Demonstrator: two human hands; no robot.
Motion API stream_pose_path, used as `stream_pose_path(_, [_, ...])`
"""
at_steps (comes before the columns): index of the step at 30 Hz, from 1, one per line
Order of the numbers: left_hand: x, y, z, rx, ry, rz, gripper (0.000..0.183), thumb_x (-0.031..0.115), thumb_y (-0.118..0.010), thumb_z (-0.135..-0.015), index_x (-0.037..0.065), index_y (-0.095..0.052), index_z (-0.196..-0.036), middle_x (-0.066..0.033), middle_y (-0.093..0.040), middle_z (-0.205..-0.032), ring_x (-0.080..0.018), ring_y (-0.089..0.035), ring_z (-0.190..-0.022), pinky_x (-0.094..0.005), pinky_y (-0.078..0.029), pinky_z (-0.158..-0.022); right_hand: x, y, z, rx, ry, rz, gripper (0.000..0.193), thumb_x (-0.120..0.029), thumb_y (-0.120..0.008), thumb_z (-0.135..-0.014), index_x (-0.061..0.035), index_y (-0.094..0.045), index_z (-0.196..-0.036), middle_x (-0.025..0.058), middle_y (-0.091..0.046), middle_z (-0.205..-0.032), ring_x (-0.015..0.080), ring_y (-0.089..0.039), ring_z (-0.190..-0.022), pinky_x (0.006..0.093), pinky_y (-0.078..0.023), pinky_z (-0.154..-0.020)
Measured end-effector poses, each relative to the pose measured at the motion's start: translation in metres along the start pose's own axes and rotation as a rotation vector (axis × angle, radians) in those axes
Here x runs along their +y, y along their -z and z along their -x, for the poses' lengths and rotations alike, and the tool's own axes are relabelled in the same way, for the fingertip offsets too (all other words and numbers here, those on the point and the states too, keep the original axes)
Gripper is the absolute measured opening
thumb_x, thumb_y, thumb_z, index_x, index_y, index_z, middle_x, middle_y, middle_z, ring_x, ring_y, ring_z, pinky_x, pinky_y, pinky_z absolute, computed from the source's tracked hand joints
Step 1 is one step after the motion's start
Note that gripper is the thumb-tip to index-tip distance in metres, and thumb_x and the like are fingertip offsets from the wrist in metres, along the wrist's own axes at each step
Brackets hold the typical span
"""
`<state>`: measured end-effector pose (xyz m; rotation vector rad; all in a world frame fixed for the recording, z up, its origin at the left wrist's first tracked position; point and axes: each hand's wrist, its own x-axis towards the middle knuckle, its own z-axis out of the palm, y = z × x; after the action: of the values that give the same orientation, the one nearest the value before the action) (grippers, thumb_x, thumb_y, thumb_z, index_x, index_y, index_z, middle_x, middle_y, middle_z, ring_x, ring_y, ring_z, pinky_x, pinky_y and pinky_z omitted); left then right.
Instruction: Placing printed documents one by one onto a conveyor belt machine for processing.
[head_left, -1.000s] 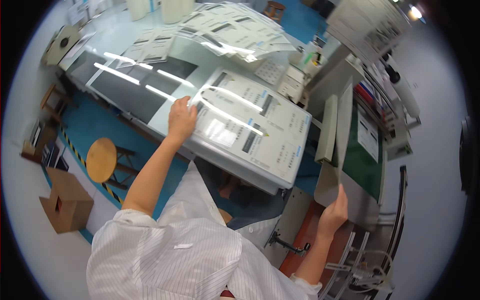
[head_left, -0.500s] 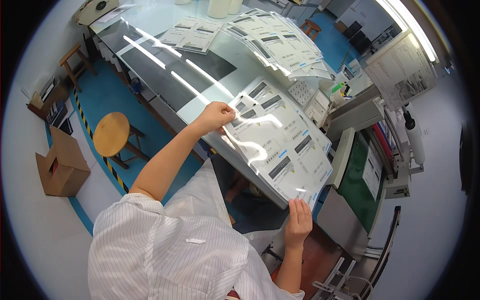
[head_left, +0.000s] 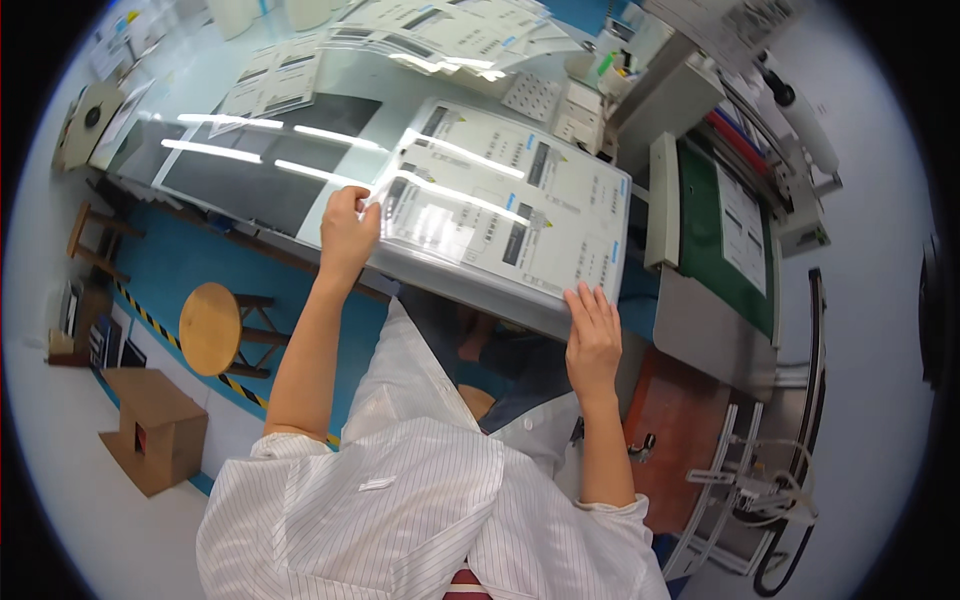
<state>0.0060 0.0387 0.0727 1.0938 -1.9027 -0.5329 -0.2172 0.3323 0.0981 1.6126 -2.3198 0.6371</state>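
A glossy printed plastic sheet (head_left: 470, 225) with dark bars and small blue marks lies on a stack at the table's front edge. My left hand (head_left: 350, 235) is closed at the sheet's left edge, thumb and fingers pinched together there. At the near right corner, my right hand (head_left: 593, 340) rests with fingers stretched out, their tips touching the sheet's edge. Light streaks reflect off the sheet's surface. How many sheets lie beneath it is hidden.
More printed sheets (head_left: 440, 35) are piled at the back, with a smaller stack (head_left: 270, 78) to the left. A machine with a green bed (head_left: 700, 200) stands on the right. A white perforated block (head_left: 532, 96) sits behind the sheet. A wooden stool (head_left: 210, 328) is at left.
My view has turned, so the table appears more level. The sheet, lifted and curved at its left side before, now lies flatter. Both hands remain at its edges.
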Motion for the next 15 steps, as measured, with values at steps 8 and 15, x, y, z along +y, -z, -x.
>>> stream_pose_path(8, [0.007,0.006,0.007,-0.118,0.077,-0.059,0.023,0.015,-0.065,-0.083,0.000,-0.063,-0.101,-0.0115,-0.055,-0.090,-0.0256,-0.056,-0.080,-0.0364,-0.046,-0.074,0.005,-0.004,0.002,0.041,-0.041,-0.054,0.043,0.007,-0.053,-0.081,-0.0091,-0.063,-0.119,0.0114,-0.059,-0.127,0.0324,-0.051,-0.123,0.0465,-0.035,-0.107])
stream_pose_path(15, [0.005,-0.003,-0.001,-0.199,0.135,-0.035,0.037,0.019,-0.059,-0.087,-0.002,-0.057,-0.117,-0.0173,-0.056,-0.109,-0.0276,-0.057,-0.092,-0.0373,-0.046,-0.086,0.016,-0.003,0.003,0.094,-0.082,-0.112,0.038,0.008,-0.050,-0.081,-0.0059,-0.065,-0.113,0.0132,-0.062,-0.121,0.0307,-0.054,-0.121,0.0458,-0.036,-0.107])
